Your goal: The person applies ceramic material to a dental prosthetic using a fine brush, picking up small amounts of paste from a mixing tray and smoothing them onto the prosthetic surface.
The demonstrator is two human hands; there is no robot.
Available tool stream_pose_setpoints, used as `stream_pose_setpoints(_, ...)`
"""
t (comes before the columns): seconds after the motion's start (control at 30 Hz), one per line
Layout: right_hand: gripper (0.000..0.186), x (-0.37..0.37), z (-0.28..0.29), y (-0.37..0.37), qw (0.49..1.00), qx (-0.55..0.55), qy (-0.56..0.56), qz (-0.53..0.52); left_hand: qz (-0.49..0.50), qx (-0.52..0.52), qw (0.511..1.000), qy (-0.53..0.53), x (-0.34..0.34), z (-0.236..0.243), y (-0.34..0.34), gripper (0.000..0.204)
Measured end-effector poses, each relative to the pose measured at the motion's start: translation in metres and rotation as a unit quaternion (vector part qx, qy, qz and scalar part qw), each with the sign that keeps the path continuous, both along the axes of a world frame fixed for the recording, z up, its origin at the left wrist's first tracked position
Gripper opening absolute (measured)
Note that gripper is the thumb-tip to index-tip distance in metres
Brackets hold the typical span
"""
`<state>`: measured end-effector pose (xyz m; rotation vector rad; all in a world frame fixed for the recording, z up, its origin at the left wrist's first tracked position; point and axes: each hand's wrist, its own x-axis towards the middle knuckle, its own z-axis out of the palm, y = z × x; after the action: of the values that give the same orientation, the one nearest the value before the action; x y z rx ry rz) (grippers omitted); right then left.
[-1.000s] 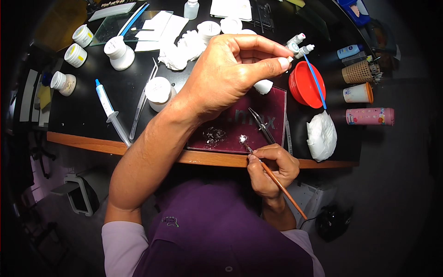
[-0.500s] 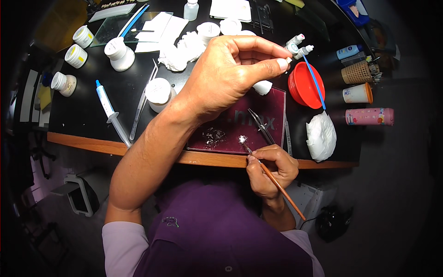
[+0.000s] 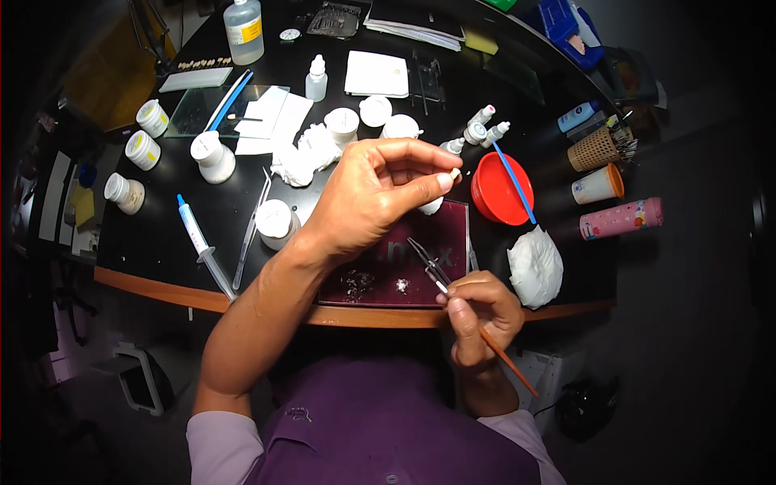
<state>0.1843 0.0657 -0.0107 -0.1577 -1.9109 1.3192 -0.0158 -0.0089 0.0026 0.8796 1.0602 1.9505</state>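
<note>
My left hand (image 3: pixel 372 194) holds a small pale tooth-like piece (image 3: pixel 455 174) between thumb and index finger, over the back part of a dark maroon slab (image 3: pixel 388 294). A small white powder pile (image 3: pixel 402 285) and a patch of dark specks lie on the slab, along with black-and-silver tweezers (image 3: pixel 419 250). My right hand (image 3: pixel 477 319) is closed on a brown-handled brush (image 3: pixel 509 362) at the slab's front right; its tip is to the right of the powder, too small to see clearly.
Around them on the black desk are white jars (image 3: pixel 277 222), a syringe (image 3: pixel 192 233), long tweezers (image 3: pixel 249 242), a red bowl (image 3: pixel 489 198) with a blue stick across it, crumpled tissue (image 3: pixel 295 166), a white pad (image 3: pixel 533 271), dropper bottles (image 3: pixel 315 85) and a pink cylinder (image 3: pixel 621 219).
The view has shifted, showing more of the desk's back. My left hand has moved left and nearer with the piece; the brush tip has moved off the powder pile toward the right.
</note>
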Motion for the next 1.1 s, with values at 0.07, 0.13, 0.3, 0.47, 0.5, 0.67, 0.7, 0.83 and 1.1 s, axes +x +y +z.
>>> stream_pose_setpoints(0.07,0.009,-0.007,0.013,0.014,0.999,0.010,0.023,0.022,-0.005,-0.002,1.000,0.000,0.000,0.001,-0.003,0.021)
stream_pose_setpoints(0.13,0.012,-0.017,0.036,0.017,0.999,0.036,0.021,-0.006,-0.010,-0.007,1.000,-0.006,0.000,0.002,-0.005,0.021)
stream_pose_setpoints(0.3,0.015,-0.046,0.057,0.059,0.983,0.137,0.085,0.085,-0.031,-0.012,0.999,-0.010,0.002,0.005,-0.006,0.021)
stream_pose_setpoints(0.47,0.017,-0.057,0.057,0.066,0.989,0.038,0.088,0.112,-0.020,-0.006,1.000,0.003,0.005,0.011,-0.006,0.020)
stream_pose_setpoints(0.5,0.018,-0.059,0.053,0.073,0.981,0.097,0.102,0.134,-0.023,-0.006,1.000,0.005,0.005,0.010,-0.006,0.020)
stream_pose_setpoints(0.67,0.020,-0.061,0.048,0.064,0.980,0.072,0.120,0.145,-0.017,0.010,1.000,0.021,0.006,0.011,-0.006,0.018)
stream_pose_setpoints(0.7,0.020,-0.061,0.047,0.065,0.978,0.089,0.127,0.139,-0.011,0.005,0.999,0.038,0.005,0.011,-0.006,0.018)
stream_pose_setpoints(0.83,0.022,-0.061,0.041,0.068,0.969,0.154,0.155,0.116,-0.007,0.006,0.998,0.065,0.004,0.008,-0.003,0.017)
stream_pose_setpoints(1.1,0.026,-0.060,0.044,0.068,0.961,0.209,0.157,0.093,-0.017,0.017,0.997,0.074,0.003,0.007,-0.003,0.020)
